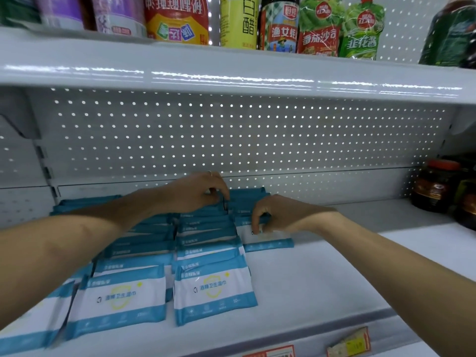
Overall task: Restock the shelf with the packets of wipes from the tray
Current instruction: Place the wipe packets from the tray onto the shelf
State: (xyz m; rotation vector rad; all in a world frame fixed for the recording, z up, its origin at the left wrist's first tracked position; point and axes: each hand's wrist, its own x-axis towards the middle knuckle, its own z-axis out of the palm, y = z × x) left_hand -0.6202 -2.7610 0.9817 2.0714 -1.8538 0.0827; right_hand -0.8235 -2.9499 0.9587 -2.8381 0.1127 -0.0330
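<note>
L hand fingers pinch a packet top at back of middle row; R hand fingers nip a flat wipes packet starting a third row on shelf. Risk: leaning rows are loose, a nudge could topple them fwd.

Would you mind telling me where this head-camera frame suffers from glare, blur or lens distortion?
Head view: streaks of glare run along the upper shelf edge; the wide lens bows that edge into a curve; bottles at top left and the packets of wipes look soft; the left hand and right hand are slightly smeared.
</note>
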